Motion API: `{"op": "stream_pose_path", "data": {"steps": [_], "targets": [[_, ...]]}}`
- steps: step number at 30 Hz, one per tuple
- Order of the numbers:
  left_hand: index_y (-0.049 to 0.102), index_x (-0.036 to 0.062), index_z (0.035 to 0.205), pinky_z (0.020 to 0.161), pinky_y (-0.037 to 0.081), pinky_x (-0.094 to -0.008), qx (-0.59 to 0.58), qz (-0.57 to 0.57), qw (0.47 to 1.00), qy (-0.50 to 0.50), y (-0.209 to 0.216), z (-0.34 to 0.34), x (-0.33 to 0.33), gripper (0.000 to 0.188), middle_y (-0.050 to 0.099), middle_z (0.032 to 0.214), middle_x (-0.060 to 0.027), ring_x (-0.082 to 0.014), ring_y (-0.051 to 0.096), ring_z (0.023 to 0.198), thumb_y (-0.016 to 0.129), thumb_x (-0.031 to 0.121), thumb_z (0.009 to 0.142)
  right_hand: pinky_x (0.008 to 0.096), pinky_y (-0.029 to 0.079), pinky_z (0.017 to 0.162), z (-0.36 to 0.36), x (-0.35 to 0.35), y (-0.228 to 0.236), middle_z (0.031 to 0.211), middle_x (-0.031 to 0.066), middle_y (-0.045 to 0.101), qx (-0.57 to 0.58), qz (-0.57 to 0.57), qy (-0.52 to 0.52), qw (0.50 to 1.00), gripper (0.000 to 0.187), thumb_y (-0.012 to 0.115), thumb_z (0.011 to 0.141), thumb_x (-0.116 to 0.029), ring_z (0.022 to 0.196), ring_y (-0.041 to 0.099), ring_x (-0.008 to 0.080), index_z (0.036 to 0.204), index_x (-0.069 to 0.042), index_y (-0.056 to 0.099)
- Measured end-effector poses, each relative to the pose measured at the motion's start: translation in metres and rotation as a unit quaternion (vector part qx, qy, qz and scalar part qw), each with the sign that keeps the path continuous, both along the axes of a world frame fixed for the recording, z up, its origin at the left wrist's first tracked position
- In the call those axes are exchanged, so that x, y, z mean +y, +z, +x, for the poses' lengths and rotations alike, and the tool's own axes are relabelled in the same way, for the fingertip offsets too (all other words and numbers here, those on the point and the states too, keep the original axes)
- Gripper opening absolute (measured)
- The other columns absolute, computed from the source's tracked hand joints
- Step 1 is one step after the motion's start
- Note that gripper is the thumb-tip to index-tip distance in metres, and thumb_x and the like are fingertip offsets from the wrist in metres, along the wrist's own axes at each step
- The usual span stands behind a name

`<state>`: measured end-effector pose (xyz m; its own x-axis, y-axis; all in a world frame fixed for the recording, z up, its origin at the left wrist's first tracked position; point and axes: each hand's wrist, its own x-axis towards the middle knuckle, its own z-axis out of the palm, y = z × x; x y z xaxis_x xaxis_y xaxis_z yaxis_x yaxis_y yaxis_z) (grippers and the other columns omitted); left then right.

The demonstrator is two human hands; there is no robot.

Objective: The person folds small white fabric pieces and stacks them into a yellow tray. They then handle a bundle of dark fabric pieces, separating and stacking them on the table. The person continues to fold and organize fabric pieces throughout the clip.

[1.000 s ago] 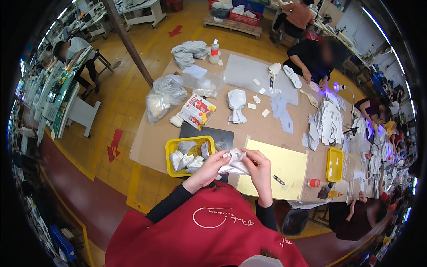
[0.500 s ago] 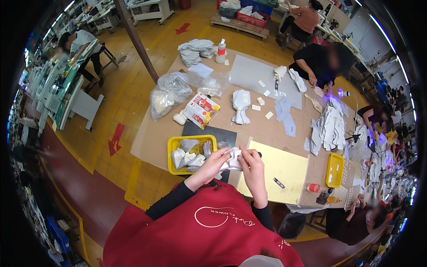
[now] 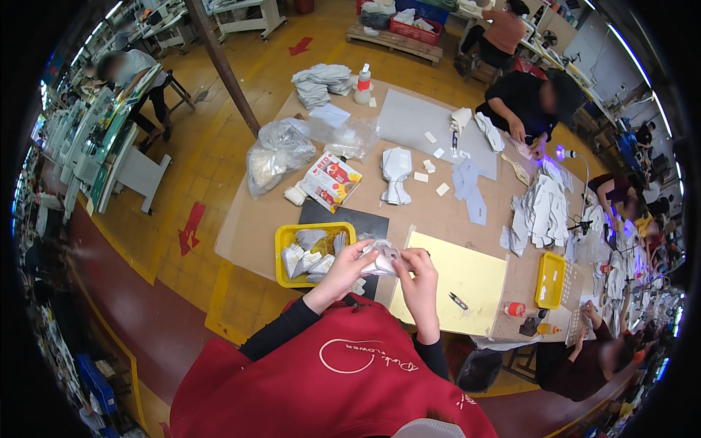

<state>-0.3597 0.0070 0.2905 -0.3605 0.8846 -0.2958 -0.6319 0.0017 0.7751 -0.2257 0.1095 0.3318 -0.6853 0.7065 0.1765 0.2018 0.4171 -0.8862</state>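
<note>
Between both hands, above the near edge of the table, is a small bundle of white-grey fabric pieces (image 3: 382,264). My left hand (image 3: 349,267) grips its left side, the thumb lying over the top. At the right side my right hand (image 3: 417,274) pinches the edge between thumb and fingers. Close by on the left stands a yellow basket (image 3: 280,252) holding several bundles of grey-white fabric pieces (image 3: 299,259). Under the hands a dark board (image 3: 365,219) lies on the table, partly covered by them. How many layers the bundle has cannot be made out.
A yellow sheet (image 3: 460,274) with a pen (image 3: 458,301) lies to the right. Farther off are a stack of cut pieces (image 3: 396,175), a red-white packet (image 3: 332,182), plastic bags (image 3: 277,153) and a bottle (image 3: 363,84). A co-worker (image 3: 537,102) works at the far right side.
The bundle has been turned and spread a little between my hands, and its top now looks flatter. My right hand has shifted slightly right. The basket has stayed in place.
</note>
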Motion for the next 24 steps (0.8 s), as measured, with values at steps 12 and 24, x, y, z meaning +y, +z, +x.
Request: {"op": "stream_pose_path", "data": {"steps": [12, 24], "targets": [[0.05, 0.0044, 0.127, 0.08, 0.051, -0.0249, -0.104, -0.028, 0.991, 0.081, 0.019, -0.001, 0.003, 0.032, 0.061, 0.113, -0.0043, -0.0092, 0.061, 0.097, 0.047, 0.02, 0.1, 0.0314, 0.048, 0.067, 0.003, 0.007, 0.013, 0.085, 0.0127, 0.062, -0.008, 0.114, -0.18, 0.977, 0.014, 0.064, 0.085, -0.003, 0.075, 0.063, 0.0238, 0.096, 0.006, 0.064], [0.045, -0.0015, 0.133, 0.094, 0.045, -0.0281, -0.098, 0.045, 0.991, 0.076, 0.011, 0.003, 0.0, 0.039, 0.057, 0.122, -0.0093, -0.0143, 0.056, 0.111, 0.043, 0.015, 0.098, 0.0322, 0.05, 0.059, -0.031, -0.028, -0.003, 0.09, 0.0128, 0.057, 0.002, 0.027, -0.055, 0.998, 0.034, 0.072, 0.08, -0.011, 0.067, 0.06, 0.0199, 0.109, 0.005, 0.062]]}}
